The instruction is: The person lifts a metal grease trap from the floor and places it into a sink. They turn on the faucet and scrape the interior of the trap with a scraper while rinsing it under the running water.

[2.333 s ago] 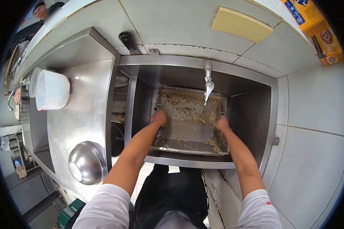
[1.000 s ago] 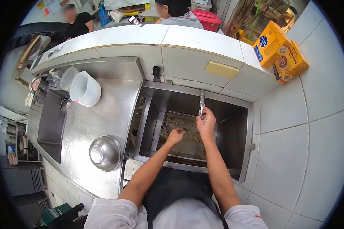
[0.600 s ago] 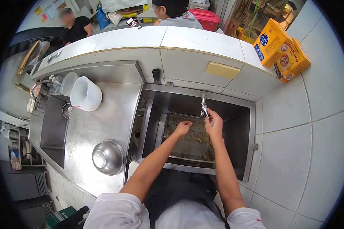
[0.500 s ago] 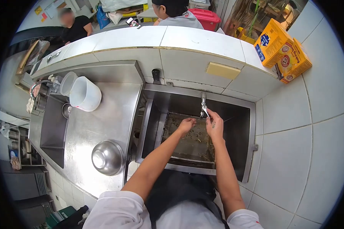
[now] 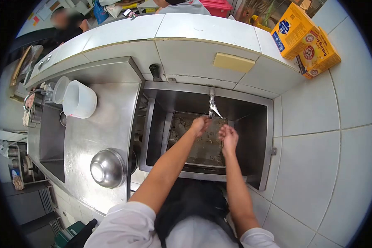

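Observation:
Both hands are over a steel sink (image 5: 270, 124) set against the tiled wall. My left hand (image 5: 201, 126) has its fingers curled in, close under the tap's spout; whether anything is inside them is hidden. The metal tap (image 5: 213, 106) has its lever angled down to the right. My right hand (image 5: 229, 136) is just below the lever, apart from it, with fingers loosely bent and nothing visible in them. Under the hands lies a rectangular grate or tray (image 5: 206, 155) with murky water and scattered bits of debris.
Left of the sink, a steel counter (image 5: 107, 99) holds an upturned metal bowl (image 5: 107, 167) and a white plastic tub (image 5: 79, 100). Yellow baking soda boxes (image 5: 299, 39) stand on the tiled ledge (image 5: 206, 29). Two people are beyond it. A yellow sponge-like block (image 5: 234, 62) is on the wall.
My right hand has let go of the tap lever and moved down from it. The lever now points down to the right. My left hand stays near the spout.

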{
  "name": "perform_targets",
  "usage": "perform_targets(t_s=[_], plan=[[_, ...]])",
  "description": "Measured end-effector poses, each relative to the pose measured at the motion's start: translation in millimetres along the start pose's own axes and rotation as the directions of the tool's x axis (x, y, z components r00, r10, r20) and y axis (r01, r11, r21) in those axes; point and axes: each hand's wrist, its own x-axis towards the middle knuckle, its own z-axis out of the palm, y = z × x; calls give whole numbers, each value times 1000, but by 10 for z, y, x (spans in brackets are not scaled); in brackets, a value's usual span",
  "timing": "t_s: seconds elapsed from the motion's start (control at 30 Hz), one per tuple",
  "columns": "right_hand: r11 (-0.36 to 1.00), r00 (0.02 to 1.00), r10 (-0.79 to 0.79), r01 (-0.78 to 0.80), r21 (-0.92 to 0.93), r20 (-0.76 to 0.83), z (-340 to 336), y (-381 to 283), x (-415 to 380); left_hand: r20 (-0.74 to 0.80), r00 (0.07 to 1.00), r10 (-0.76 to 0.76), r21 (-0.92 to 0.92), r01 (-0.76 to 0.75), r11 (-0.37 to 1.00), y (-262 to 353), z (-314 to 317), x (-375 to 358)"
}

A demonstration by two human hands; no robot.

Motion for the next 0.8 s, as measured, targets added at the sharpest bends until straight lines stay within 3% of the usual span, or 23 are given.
perform_targets(t_s=[0.03, 0.1, 0.2, 0.37, 0.47, 0.53, 0.67, 0.8], plan=[[963, 976, 212, -202, 179, -39, 28, 137, 42, -121, 992, -40, 55, 47, 997, 45, -12, -58], [936, 949, 298, -270, 224, -99, 64, 492, -21, -131, 988, -77, 80, 88, 993, -103, -232, -125], [872, 939, 298, -194, 450, -172, 321, 666, 7, -192, 981, -16, 82, 33, 996, 18, -292, -321], [872, 923, 356, -272, 407, -144, 546, 725, 65, -225, 974, 14, 97, 8, 995, 97, -515, -444], [814, 925, 367, -266, 516, -102, 559, 865, 327, -216, 976, 18, 104, 5, 995, 143, -509, -482], [687, 893, 449, -374, 624, 41, 629, 937, 583, -196, 980, 40, 111, -18, 994, 192, -478, -520], [631, 860, 507, -419, 654, 62, 771, 1097, 900, -180, 982, 61, 163, -31, 986, 170, -428, -519], [474, 832, 549, -393, 788, 84, 781, 1232, 1072, -175, 984, 22, 168, 8, 986, 15, -322, -333]])
